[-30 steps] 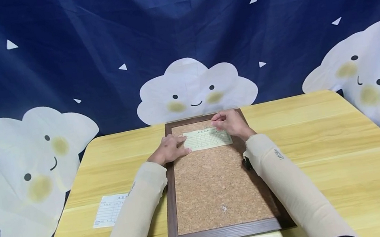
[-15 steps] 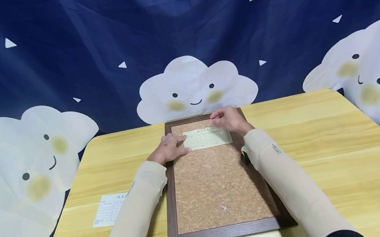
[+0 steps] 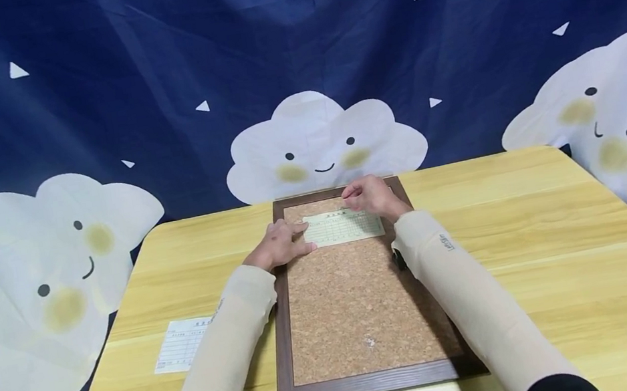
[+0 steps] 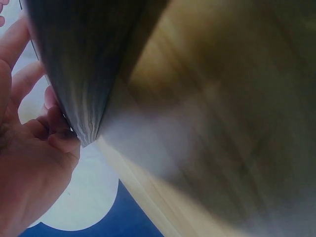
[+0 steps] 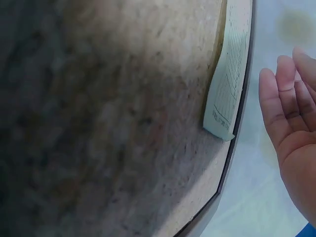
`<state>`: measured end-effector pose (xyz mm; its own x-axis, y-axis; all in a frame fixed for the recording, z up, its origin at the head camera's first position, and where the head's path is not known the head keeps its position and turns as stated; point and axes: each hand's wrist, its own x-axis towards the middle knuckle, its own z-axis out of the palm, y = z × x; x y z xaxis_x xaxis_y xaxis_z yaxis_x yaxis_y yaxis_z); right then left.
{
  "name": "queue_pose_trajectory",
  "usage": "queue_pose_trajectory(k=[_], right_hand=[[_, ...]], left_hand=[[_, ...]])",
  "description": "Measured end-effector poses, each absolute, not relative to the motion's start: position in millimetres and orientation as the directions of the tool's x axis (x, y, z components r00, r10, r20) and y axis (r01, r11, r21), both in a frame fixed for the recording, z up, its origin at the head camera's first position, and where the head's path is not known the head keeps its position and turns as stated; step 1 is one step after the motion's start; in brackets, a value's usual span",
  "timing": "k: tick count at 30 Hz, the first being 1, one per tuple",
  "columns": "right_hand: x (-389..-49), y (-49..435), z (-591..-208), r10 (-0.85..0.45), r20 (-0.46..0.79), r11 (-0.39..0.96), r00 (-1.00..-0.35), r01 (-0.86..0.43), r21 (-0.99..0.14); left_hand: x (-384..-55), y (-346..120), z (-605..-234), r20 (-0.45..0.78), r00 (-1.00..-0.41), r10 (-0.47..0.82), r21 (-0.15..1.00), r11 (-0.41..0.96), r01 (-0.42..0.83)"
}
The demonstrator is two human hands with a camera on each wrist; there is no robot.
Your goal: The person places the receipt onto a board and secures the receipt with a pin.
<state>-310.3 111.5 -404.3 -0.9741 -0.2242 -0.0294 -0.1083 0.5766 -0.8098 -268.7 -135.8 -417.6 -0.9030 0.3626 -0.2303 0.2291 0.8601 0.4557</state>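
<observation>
A pale green printed slip [image 3: 344, 227] lies across the upper part of a brown-framed cork board [image 3: 360, 303]. My left hand [image 3: 283, 245] rests over the board's left frame, and its fingertips press the slip's left end. Above the slip's top edge, my right hand [image 3: 373, 197] has thumb and forefinger brought together in a pinch. A tiny pin-like thing seems to be at those fingertips, too small to make out. In the right wrist view, the slip [image 5: 228, 84] curls up slightly at its near end, and the right hand [image 5: 291, 118] is partly cut off.
A second printed slip [image 3: 180, 345] lies on the wooden table [image 3: 536, 223] left of the board, partly covered by the left forearm. A small clear or whitish cluster [image 3: 370, 343] sits low on the cork. Behind the table hangs a blue cloud-patterned cloth [image 3: 162, 76].
My right hand has shifted slightly left along the slip's top edge, its fingers still together. The left hand and the slip stay where they were.
</observation>
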Motion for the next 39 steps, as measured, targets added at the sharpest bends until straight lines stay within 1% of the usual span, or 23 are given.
queue_pose_trajectory(k=[11,26,33,39], right_hand=[[-316,109,-406,-0.269,-0.017,0.696,-0.963,-0.182,-0.694],[-316,105,-414,-0.277,-0.055,0.702,-0.959,-0.162,-0.693],[-318,102,-414,-0.302,-0.056,0.747,-0.952,-0.199,-0.634],[-318,102,-414,-0.305,-0.069,0.751,-0.950,-0.195,-0.631]], left_hand=[[-266,-137,-419,-0.226,-0.899,0.374,0.489,0.842,0.228],[-268,-137,-420,-0.212,-0.900,0.380,0.472,0.846,0.246],[-267,-137,-419,-0.212,-0.902,0.376,0.465,0.850,0.246],[-266,-138,-418,-0.217,-0.899,0.382,0.468,0.848,0.248]])
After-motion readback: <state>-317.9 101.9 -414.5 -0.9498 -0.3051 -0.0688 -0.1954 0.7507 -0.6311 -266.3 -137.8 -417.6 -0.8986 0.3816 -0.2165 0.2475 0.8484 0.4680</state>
